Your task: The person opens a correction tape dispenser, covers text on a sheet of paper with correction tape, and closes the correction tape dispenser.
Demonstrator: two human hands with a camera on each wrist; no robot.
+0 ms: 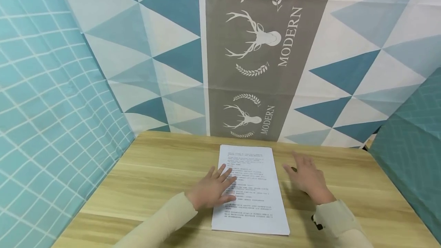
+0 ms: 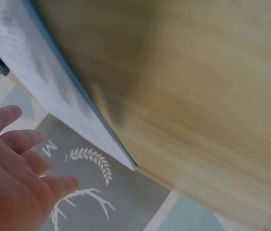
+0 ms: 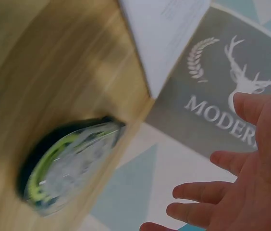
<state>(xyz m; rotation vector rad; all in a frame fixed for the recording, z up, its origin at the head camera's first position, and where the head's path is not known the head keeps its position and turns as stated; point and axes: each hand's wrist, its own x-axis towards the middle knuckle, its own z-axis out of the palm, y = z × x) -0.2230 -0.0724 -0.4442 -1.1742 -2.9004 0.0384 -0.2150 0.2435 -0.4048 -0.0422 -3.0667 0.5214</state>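
Note:
A stack of printed paper sheets (image 1: 248, 186) lies on the wooden table, its long side running away from me. My left hand (image 1: 213, 190) is over the left part of the stack, fingers spread and holding nothing; the left wrist view shows this hand (image 2: 15, 173) with straight fingers. Right of the paper, my right hand (image 1: 307, 177) hovers above the table with extended fingers. Beneath it sits what looks like a correction tape dispenser (image 3: 70, 166), clear with green and black parts, mostly hidden by the hand in the head view.
The wooden table (image 1: 155, 167) reaches back to a patterned cloth (image 1: 179, 49) with triangles and deer heads. Blue checked cloth (image 1: 44, 87) hangs at the left, and teal cloth (image 1: 413, 144) at the right.

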